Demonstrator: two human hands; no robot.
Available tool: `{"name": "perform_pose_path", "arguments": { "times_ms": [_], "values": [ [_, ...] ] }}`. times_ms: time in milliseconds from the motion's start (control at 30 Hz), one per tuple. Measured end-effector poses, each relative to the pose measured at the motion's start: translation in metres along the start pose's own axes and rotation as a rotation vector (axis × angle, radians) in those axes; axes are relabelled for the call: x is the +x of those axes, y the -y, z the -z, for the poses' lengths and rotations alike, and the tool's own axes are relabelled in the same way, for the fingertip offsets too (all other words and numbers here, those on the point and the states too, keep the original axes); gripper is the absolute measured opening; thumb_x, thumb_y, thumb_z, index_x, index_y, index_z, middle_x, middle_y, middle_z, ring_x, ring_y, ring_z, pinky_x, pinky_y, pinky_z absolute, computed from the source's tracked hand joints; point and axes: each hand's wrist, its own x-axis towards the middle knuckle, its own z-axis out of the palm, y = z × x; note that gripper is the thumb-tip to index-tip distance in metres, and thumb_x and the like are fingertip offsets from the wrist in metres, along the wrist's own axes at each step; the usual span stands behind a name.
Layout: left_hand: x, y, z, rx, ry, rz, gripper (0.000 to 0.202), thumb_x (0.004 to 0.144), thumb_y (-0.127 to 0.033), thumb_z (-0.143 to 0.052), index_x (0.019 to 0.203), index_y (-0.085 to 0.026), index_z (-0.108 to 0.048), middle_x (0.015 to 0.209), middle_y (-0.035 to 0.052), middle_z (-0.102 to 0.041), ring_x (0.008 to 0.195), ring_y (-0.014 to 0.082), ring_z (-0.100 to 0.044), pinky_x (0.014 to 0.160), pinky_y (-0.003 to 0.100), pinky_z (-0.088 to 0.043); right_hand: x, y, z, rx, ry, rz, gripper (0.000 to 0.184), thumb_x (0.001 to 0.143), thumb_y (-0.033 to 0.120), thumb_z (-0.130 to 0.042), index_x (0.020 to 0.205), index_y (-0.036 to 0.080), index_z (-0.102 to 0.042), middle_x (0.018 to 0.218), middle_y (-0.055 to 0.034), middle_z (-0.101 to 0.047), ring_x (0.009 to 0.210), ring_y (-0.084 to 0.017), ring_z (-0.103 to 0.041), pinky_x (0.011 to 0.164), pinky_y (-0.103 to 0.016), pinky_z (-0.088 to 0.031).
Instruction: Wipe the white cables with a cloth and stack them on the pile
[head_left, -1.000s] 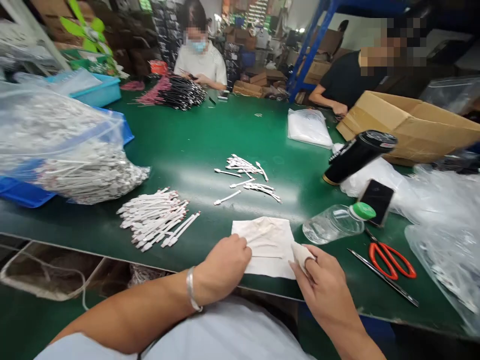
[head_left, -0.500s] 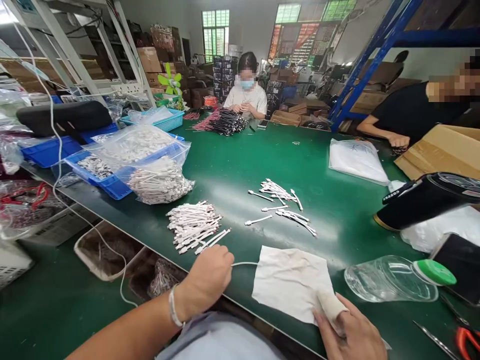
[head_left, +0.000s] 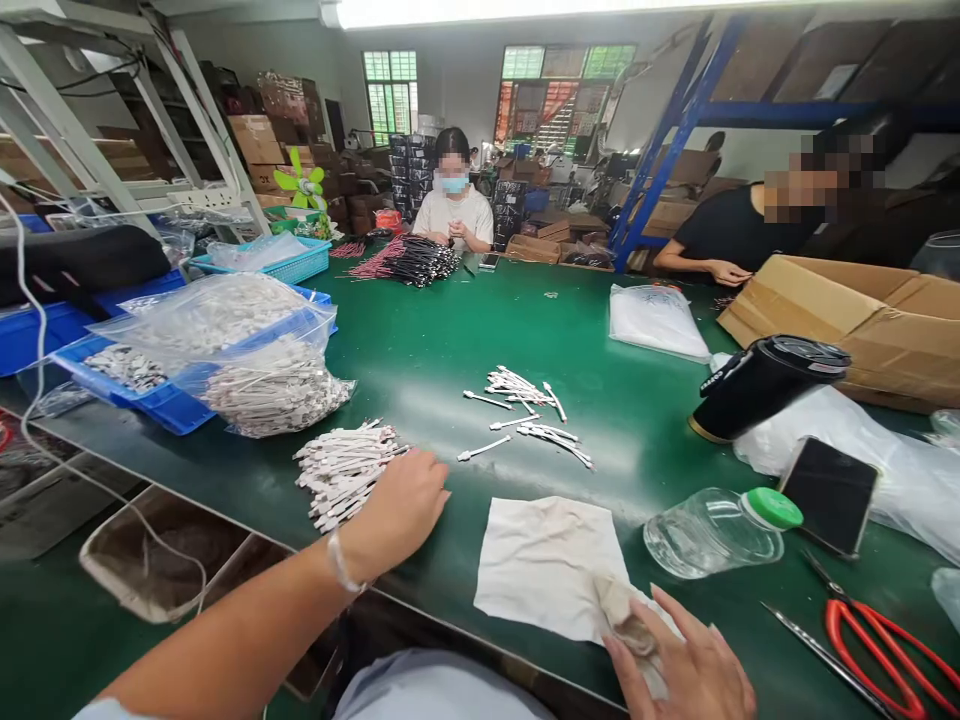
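My left hand (head_left: 401,510) is over the right edge of a pile of short white cables (head_left: 337,470). Its fingers are curled together, and whatever lies beneath them is hidden. Near the table's front edge, my right hand (head_left: 690,665) pinches a bunched, stained corner of a white cloth (head_left: 517,560) between thumb and fingers. The rest of that cloth lies flat on the green table. Farther back, a smaller, scattered group of white cables (head_left: 517,385) lies beyond the cloth.
At right are a clear jar (head_left: 705,535) with a green lid, a phone (head_left: 829,495), tweezers (head_left: 817,655), red-handled scissors (head_left: 877,640) and a black tumbler (head_left: 765,385). A bag of cables (head_left: 277,390) rests against a blue tray (head_left: 180,405). Two people sit across the table.
My left hand has moved up to the cable pile, and the white cable that stretched from it to the cloth is out of sight. My right hand still grips the cloth. The view has shifted right.
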Motion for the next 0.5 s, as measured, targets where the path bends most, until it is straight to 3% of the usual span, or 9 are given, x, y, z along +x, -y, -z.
{"name": "perform_pose_path", "arguments": {
  "times_ms": [233,500],
  "values": [
    [0.078,-0.025,-0.009,0.125,0.150,-0.118,0.028,0.079,-0.003,-0.038,0.084,-0.009,-0.066,0.086,0.0144,-0.064,0.083,0.0239,-0.059,0.068,0.031,-0.044,-0.008,-0.013,-0.010,0.023,0.001,0.037,0.039,0.087,0.049,-0.045,0.110,0.018,-0.052,0.112,-0.0159,-0.056,0.099,-0.031,-0.053,0.080,-0.045,-0.040],
    [0.116,-0.024,-0.010,0.128,0.225,-0.247,0.022,0.074,-0.007,-0.046,0.077,-0.010,-0.068,0.079,0.0142,-0.068,0.077,0.0253,-0.063,0.068,0.032,-0.048,-0.007,-0.006,-0.015,0.068,-0.073,-0.054,0.034,0.085,0.047,-0.048,0.107,0.022,-0.056,0.111,-0.0131,-0.059,0.097,-0.031,-0.057,0.081,-0.046,-0.040]
  ]
}}
